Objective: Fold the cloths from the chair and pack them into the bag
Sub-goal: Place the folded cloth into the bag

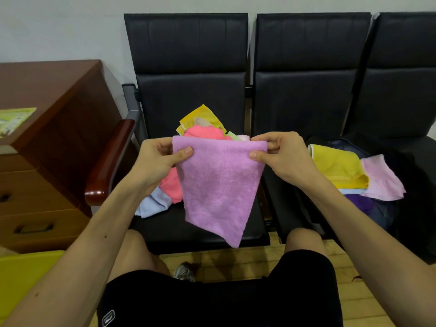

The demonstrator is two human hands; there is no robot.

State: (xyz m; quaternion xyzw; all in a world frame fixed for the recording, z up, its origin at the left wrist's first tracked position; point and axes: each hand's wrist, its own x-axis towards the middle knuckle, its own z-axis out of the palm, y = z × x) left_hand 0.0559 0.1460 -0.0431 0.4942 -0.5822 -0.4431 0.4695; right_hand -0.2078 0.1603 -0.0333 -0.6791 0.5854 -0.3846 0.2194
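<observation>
Between left hand (157, 159) and right hand (280, 154), pinched purple cloth (217, 185).

The black chair (165, 227) before me carries a loose pile of cloths (203, 134): yellow, coral pink, pale blue, green. On the next seat (290, 208) to my right lies a dark bag (382, 215), with a folded yellow cloth (335, 166) and a pale pink cloth (382, 178) on top.

Three black chairs (188, 95) in a row, one wooden cabinet (47, 90), one dark bag (387, 215), two hands (left hand (155, 161), right hand (283, 156)), one lilac cloth (219, 185), at least five heaped cloths (203, 134) and at least three stacked cloths (337, 166) on the bag.
</observation>
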